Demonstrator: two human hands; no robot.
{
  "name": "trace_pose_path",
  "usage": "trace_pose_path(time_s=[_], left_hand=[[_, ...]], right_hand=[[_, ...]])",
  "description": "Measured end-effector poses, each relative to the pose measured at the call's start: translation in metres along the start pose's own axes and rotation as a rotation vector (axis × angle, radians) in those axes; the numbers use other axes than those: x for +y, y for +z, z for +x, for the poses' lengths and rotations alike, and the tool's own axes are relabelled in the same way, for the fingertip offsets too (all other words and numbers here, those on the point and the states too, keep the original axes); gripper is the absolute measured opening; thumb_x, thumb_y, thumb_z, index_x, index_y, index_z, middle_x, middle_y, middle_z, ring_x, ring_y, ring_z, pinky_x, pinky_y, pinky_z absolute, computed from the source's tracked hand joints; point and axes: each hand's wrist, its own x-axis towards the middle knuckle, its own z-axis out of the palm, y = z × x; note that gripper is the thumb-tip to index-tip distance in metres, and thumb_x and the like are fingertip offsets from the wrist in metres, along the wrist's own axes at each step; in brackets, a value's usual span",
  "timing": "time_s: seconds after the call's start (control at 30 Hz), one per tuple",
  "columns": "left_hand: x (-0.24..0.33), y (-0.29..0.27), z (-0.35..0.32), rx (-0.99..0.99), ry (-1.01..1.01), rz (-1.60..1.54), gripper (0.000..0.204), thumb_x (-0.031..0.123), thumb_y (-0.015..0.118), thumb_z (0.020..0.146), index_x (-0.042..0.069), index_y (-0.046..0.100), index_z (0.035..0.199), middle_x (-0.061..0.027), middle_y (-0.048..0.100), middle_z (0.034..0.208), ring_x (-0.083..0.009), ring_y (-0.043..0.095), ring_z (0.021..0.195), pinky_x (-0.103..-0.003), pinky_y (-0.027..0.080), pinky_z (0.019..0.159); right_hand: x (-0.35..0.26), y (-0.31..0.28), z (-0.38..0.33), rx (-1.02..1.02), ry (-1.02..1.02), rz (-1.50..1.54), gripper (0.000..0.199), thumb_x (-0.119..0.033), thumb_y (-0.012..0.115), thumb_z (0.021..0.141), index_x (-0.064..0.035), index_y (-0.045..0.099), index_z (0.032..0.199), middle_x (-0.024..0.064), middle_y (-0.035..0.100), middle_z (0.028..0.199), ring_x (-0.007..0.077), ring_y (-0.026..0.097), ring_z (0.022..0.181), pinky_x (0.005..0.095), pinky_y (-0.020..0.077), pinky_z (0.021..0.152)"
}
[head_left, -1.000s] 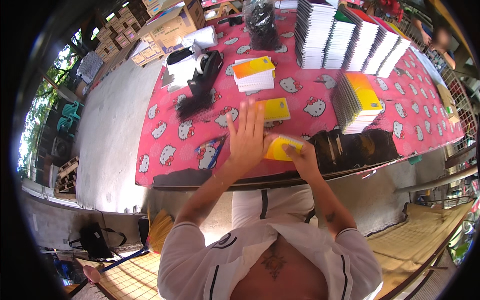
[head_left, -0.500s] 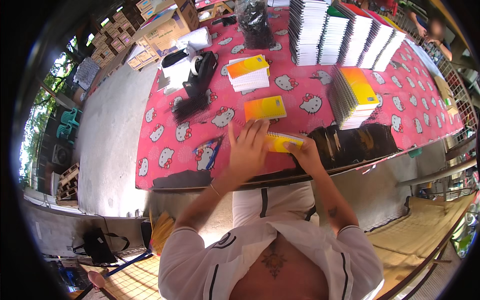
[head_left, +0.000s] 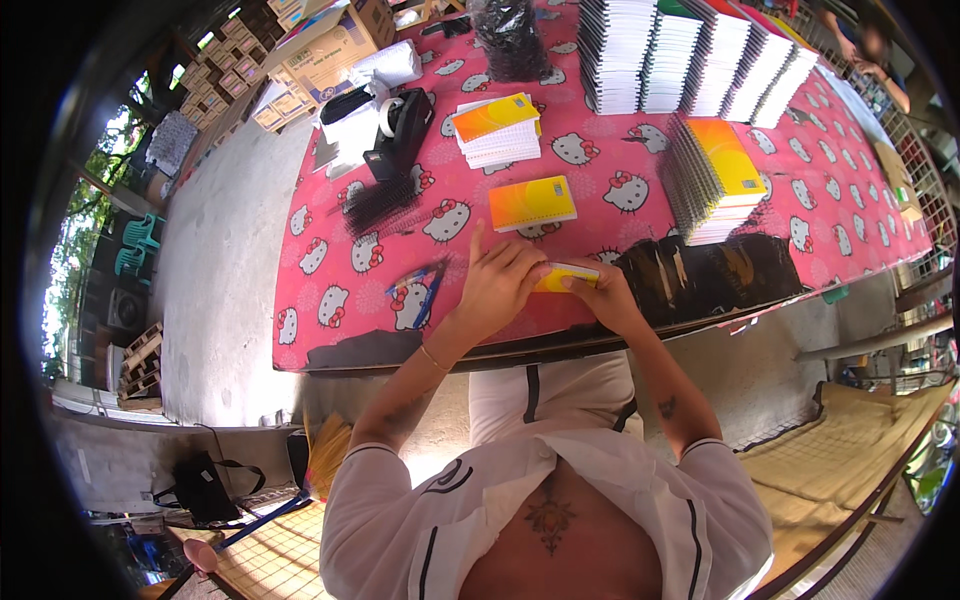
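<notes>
A small yellow notebook [head_left: 566,281] is held low over the table's near edge, with its bound edge upward. My right hand [head_left: 608,300] grips its right end, thumb on the cover. At its left end my left hand [head_left: 500,285] has its fingers bent and closed against the bound edge, the index finger sticking up. Any wire between those fingertips is too small to make out. Just beyond lies an orange-yellow notebook [head_left: 532,204] on the pink cat-print tablecloth [head_left: 590,190]. Farther back is a loose pile of small notebook pages [head_left: 500,148] under an orange-yellow cover.
To the right stand a stack of yellow spiral notebooks [head_left: 715,180] and tall stacks of spiral-bound books [head_left: 665,65]. Left are a black tape dispenser [head_left: 400,135], dark wire coils [head_left: 378,208] and blue pens [head_left: 428,295]. A black bag [head_left: 508,40] stands at the back; another person [head_left: 870,60] is far right.
My left hand has turned and drawn its fingers in at the notebook's left end. The notebook is tilted more edge-up, and my right hand keeps its hold. The view has shifted slightly.
</notes>
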Motion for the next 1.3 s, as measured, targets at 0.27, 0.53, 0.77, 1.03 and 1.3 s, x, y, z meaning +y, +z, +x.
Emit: trace_pose_path(time_s=[0.27,0.53,0.77,1.03,1.3], left_hand=[[0.002,-0.005,0.002,-0.028,0.049,0.049,0.015,0.023,0.071,0.089,0.014,0.068,0.1,-0.0001,0.068,0.093,-0.0203,0.067,0.093,-0.057,0.022,0.117],[-0.008,-0.014,0.015,-0.177,0.022,-0.17,0.02,0.023,0.074,0.086,0.017,0.071,0.104,0.0,0.069,0.096,-0.0225,0.067,0.095,-0.055,0.027,0.114],[0.028,0.008,-0.018,-0.198,-0.026,0.3,0.061,0.045,0.056,0.096,0.008,0.047,0.143,-0.0165,0.044,0.148,-0.0315,0.038,0.142,-0.065,0.019,0.114],[0.039,0.013,-0.018,-0.172,-0.102,0.459,0.084,0.06,0.05,0.093,-0.001,0.039,0.15,-0.0218,0.035,0.157,-0.0362,0.029,0.149,-0.065,0.017,0.115],[0.045,0.012,-0.017,-0.203,-0.043,0.328,0.085,0.061,0.048,0.093,-0.002,0.037,0.149,-0.0222,0.036,0.156,-0.0374,0.031,0.147,-0.066,0.017,0.115]], right_hand=[[0.003,0.0,0.001,-0.002,-0.024,-0.017,0.026,-0.003,0.065,0.094,0.0015,0.066,0.12,0.0065,0.073,0.102,0.0074,0.062,0.091,0.0261,0.0516,0.083],[0.002,-0.001,0.0,-0.015,-0.028,-0.053,0.027,-0.002,0.065,0.094,0.0011,0.066,0.12,0.0061,0.073,0.1,0.0065,0.06,0.089,0.0258,0.0513,0.082],[0.001,0.003,0.0,0.027,0.021,-0.026,0.027,-0.004,0.063,0.095,0.0004,0.067,0.122,0.0061,0.074,0.101,0.0054,0.06,0.088,0.0254,0.0519,0.081],[-0.002,0.005,0.0,-0.004,-0.017,-0.052,0.032,-0.003,0.063,0.092,-0.0012,0.067,0.124,0.0066,0.074,0.099,0.0051,0.06,0.086,0.0259,0.0528,0.078],[0.0,0.001,-0.002,-0.089,-0.006,-0.226,0.031,-0.008,0.066,0.091,-0.0023,0.068,0.122,0.0135,0.074,0.094,0.0083,0.063,0.08,0.0297,0.0531,0.074]])
